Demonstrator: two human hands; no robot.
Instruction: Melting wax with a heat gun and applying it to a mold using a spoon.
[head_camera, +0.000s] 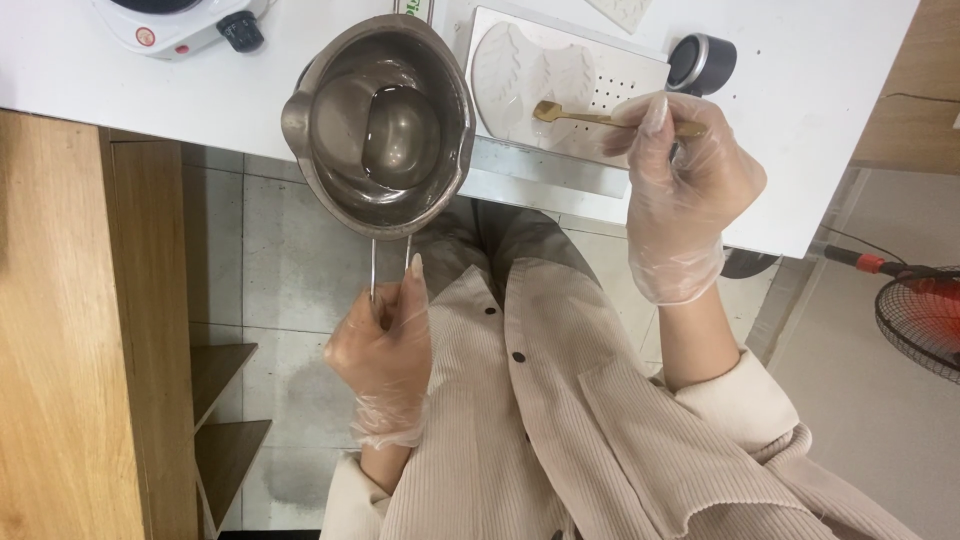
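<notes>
Left hand (383, 345) grips the pot (380, 120) handle near the table edge, liquid still inside. Right hand (680, 185) pinches a gold spoon (560, 113) over the white mold (545, 80), which looks unfilled.

We seem to be in a home craft workspace: a white tabletop (120, 90) beyond our fingers (655, 110) carries a hotplate (185, 20), leaf mould (560, 85); tiled floor, fan (920, 315).
</notes>
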